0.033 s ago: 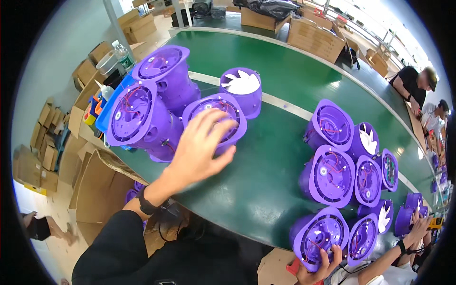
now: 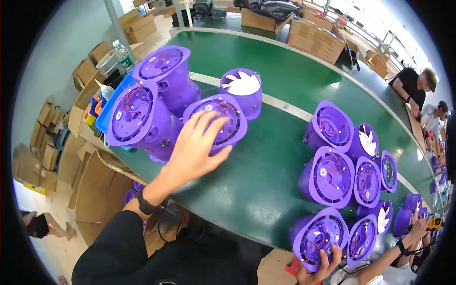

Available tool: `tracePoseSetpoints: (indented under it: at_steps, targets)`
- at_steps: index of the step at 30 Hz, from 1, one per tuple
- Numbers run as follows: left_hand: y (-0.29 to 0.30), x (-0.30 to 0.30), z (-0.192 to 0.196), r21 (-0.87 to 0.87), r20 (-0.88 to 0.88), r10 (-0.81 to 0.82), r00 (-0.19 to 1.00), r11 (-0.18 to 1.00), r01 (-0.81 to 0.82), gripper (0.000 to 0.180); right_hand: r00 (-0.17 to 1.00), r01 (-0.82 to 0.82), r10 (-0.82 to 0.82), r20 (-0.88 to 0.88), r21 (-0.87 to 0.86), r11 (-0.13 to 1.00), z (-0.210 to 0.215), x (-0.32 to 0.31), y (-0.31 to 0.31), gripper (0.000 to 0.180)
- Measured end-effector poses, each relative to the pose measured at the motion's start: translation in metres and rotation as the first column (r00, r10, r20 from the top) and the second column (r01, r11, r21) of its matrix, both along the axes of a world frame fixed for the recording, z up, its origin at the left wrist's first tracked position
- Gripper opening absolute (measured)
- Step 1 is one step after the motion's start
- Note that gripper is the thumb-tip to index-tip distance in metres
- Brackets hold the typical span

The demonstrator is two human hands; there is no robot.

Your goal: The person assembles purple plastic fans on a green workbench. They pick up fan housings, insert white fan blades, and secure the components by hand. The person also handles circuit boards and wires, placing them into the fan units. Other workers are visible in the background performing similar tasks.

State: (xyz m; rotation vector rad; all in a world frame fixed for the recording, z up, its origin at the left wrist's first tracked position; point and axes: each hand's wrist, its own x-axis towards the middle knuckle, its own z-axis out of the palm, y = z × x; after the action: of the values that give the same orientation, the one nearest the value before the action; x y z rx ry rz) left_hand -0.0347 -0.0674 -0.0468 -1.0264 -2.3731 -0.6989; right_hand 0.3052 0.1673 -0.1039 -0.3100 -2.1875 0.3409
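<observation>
My left hand (image 2: 195, 145), a dark band on its wrist, reaches over a round purple plastic housing (image 2: 232, 126) with red wires inside. Its fingers are spread and bent across the near part of the flanged rim; whether they touch it I cannot tell. Two taller purple housings (image 2: 130, 116) lean side by side to its left, and a purple cylinder with a white fan (image 2: 243, 84) stands just behind. At the lower right, my right hand (image 2: 323, 268) has its fingers curled over the near rim of another purple housing (image 2: 325, 232).
Several more purple housings (image 2: 332, 175) stand in a group on the right of the green table (image 2: 251, 190). A blue bin (image 2: 111, 107) and a water bottle (image 2: 123, 56) are at the left edge. Below it stands an open cardboard box (image 2: 97, 194). A co-worker's hands (image 2: 417, 230) work at the far right.
My left hand has shifted slightly left, its thumb drawing a little closer to the housing. The right hand stays in place on its housing.
</observation>
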Motion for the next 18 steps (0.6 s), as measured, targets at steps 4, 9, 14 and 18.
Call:
tracePoseSetpoints:
  at_steps: [4,9,14,18]
  targets:
    - [-0.028,-0.004,-0.021,-0.165,0.013,-0.31,0.951,0.937,0.308,0.041,0.998,-0.037,0.037,0.056,0.001,0.999,-0.001,0.009,0.001,0.041]
    - [-0.003,0.017,-0.023,-0.146,-0.001,-0.595,0.803,0.795,0.589,0.038,0.998,-0.047,0.047,0.05,-0.016,0.999,-0.002,0.006,0.003,0.04]
    - [0.066,-0.011,-0.042,-0.034,0.012,-0.526,0.85,0.85,0.526,0.037,0.998,-0.016,0.018,0.068,-0.021,1.0,-0.003,0.007,-0.002,0.036]
    - [0.114,-0.051,-0.05,0.079,-0.065,-0.499,0.864,0.861,0.503,0.04,0.998,-0.064,0.065,0.013,-0.04,0.997,0.008,-0.003,-0.011,0.032]
